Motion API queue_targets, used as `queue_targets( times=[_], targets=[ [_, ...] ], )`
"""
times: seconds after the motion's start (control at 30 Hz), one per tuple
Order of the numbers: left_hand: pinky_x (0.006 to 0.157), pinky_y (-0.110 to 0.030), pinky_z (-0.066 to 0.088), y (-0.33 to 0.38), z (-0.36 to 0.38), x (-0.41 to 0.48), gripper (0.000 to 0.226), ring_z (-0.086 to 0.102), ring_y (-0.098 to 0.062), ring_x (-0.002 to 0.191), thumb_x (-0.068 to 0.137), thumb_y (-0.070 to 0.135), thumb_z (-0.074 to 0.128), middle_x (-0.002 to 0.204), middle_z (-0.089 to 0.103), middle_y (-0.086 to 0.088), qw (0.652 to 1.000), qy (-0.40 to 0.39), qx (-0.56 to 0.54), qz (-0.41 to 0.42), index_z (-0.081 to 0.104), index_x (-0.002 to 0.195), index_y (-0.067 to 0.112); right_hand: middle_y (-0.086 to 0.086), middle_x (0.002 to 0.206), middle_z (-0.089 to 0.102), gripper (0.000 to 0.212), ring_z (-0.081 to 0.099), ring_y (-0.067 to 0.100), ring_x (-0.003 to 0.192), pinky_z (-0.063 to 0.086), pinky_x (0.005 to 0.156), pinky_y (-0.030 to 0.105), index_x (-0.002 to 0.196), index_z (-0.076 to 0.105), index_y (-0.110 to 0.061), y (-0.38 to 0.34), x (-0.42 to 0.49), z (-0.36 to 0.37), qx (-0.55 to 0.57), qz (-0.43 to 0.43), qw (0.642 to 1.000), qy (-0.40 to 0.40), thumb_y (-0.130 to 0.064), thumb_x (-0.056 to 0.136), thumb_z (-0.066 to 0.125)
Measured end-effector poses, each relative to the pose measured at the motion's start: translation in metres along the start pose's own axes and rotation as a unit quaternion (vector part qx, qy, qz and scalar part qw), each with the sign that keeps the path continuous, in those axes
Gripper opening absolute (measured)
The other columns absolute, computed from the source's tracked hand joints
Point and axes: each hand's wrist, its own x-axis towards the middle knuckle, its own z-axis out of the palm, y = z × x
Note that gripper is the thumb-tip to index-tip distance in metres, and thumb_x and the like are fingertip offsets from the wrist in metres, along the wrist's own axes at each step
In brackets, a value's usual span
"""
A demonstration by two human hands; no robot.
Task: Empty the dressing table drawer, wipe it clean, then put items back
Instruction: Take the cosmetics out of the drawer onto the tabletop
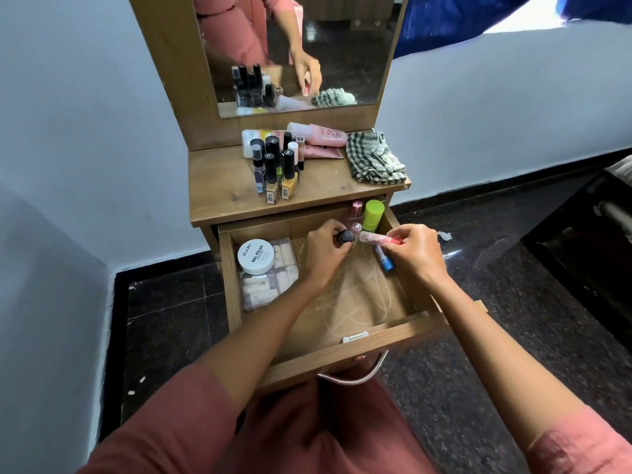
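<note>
Risk comes from gathering several slim things at once: the left hand [325, 251] curls round a small dark-capped bottle [345, 237] and the right hand [415, 251] pinches a pink tube [376, 238] above the open drawer [386, 331] floor, with a blue-tipped stick [386, 263] beneath it, gripped or not, I cannot tell. One could slip or topple the crowded nail polish bottles [277, 165] on top. The tube's long axis runs across the drawer, pale end pointing left.

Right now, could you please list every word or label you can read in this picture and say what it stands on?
"zudio": lid of the white round tub in the drawer.
"NAIL POLISH": same lid; the smaller line beneath is too small to read.
Print on the pink bottle and stickers on the nail polish bottles: blurred.
</note>
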Motion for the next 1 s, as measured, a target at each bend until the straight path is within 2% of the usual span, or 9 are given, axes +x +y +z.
queue_targets(
  times=[0.1, 0.2, 0.37, 0.5, 0.67, 0.8, 0.87, 0.93, 1.0],
  targets=[
    [0.083, -0.022, 0.05, 0.004, -0.008, 0.001, 0.028, 0.064, -0.022, 0.096, 0.075, 0.002, 0.07, 0.102, 0.069, -0.014, 1.0, 0.012, -0.01, 0.026, 0.063, 0.103, 0.001, 0.009, 0.089, 0.069, 0.02, 0.058, 0.01, 0.072, 0.041, 0.058, 0.002, 0.093, 0.072, -0.006, -0.008, 0.003, -0.009, 0.048, -0.029, 0.998, 0.004, -0.011, 0.074, 0.071],
    [0.076, -0.012, 0.044, 0.014, -0.017, 0.003, 0.028, 0.063, -0.018, 0.095, 0.074, 0.002, 0.07, 0.101, 0.069, -0.013, 0.998, 0.03, -0.014, 0.047, 0.064, 0.101, 0.001, 0.002, 0.082, 0.063, 0.019, 0.052, -0.001, 0.065, 0.036, 0.052, -0.007, 0.091, 0.072, -0.007, -0.017, 0.005, -0.016, 0.091, -0.057, 0.994, -0.002, -0.007, 0.072, 0.072],
    [0.074, -0.016, 0.047, 0.031, -0.033, 0.008, 0.025, 0.063, -0.021, 0.091, 0.076, 0.001, 0.068, 0.098, 0.067, -0.014, 0.996, 0.053, -0.027, 0.072, 0.062, 0.1, 0.0, 0.004, 0.078, 0.063, 0.013, 0.057, 0.006, 0.066, 0.044, 0.056, 0.003, 0.085, 0.068, -0.012, -0.029, 0.006, -0.02, 0.183, -0.035, 0.982, 0.012, -0.013, 0.073, 0.073],
    [0.081, -0.027, 0.052, 0.041, -0.047, 0.015, 0.025, 0.062, -0.022, 0.092, 0.079, 0.006, 0.066, 0.1, 0.065, -0.015, 0.994, 0.069, -0.008, 0.081, 0.06, 0.103, 0.001, 0.014, 0.087, 0.061, 0.014, 0.061, 0.022, 0.082, 0.053, 0.079, 0.034, 0.077, 0.057, -0.011, -0.038, 0.006, -0.019, 0.346, 0.067, 0.935, -0.036, -0.006, 0.076, 0.07],
    [0.073, -0.023, 0.048, 0.055, -0.062, 0.03, 0.026, 0.063, -0.019, 0.089, 0.081, 0.008, 0.063, 0.1, 0.068, -0.012, 0.992, 0.063, 0.037, 0.1, 0.062, 0.106, 0.004, 0.003, 0.07, 0.058, 0.018, 0.058, 0.004, 0.053, 0.045, 0.046, 0.009, 0.071, 0.057, -0.012, -0.051, 0.02, -0.011, 0.417, 0.079, 0.904, -0.049, 0.0, 0.078, 0.068],
    [0.064, -0.017, 0.045, 0.068, -0.074, 0.051, 0.024, 0.061, -0.015, 0.078, 0.081, 0.007, 0.061, 0.098, 0.069, -0.01, 0.987, 0.047, 0.097, 0.117, 0.066, 0.103, 0.006, 0.006, 0.087, 0.063, 0.022, 0.061, 0.008, 0.065, 0.048, 0.048, 0.008, 0.096, 0.057, -0.006, -0.066, 0.038, -0.001, 0.399, 0.037, 0.914, -0.064, 0.004, 0.079, 0.065],
    [0.065, -0.023, 0.047, 0.073, -0.079, 0.064, 0.019, 0.062, -0.02, 0.08, 0.079, 0.005, 0.06, 0.095, 0.069, -0.013, 0.985, 0.038, 0.128, 0.113, 0.067, 0.096, 0.003, 0.01, 0.092, 0.064, 0.035, 0.062, 0.011, 0.066, 0.054, 0.058, 0.015, 0.111, 0.056, 0.001, -0.075, 0.049, 0.006, 0.378, 0.016, 0.924, -0.057, 0.006, 0.078, 0.066],
    [0.071, -0.03, 0.051, 0.078, -0.084, 0.076, 0.016, 0.064, -0.025, 0.086, 0.079, 0.004, 0.061, 0.095, 0.069, -0.014, 0.981, 0.028, 0.16, 0.108, 0.067, 0.094, 0.001, 0.011, 0.093, 0.064, 0.042, 0.064, 0.015, 0.071, 0.056, 0.072, 0.026, 0.115, 0.056, 0.003, -0.083, 0.058, 0.012, 0.335, -0.011, 0.941, -0.043, 0.007, 0.075, 0.068],
    [0.07, -0.03, 0.05, 0.081, -0.088, 0.086, 0.015, 0.065, -0.026, 0.088, 0.08, 0.004, 0.062, 0.095, 0.068, -0.015, 0.975, 0.015, 0.197, 0.102, 0.067, 0.094, 0.002, 0.009, 0.09, 0.063, 0.04, 0.062, 0.016, 0.078, 0.052, 0.073, 0.023, 0.111, 0.059, 0.003, -0.091, 0.066, 0.017, 0.269, -0.054, 0.961, -0.026, 0.005, 0.072, 0.071]
  ],
)
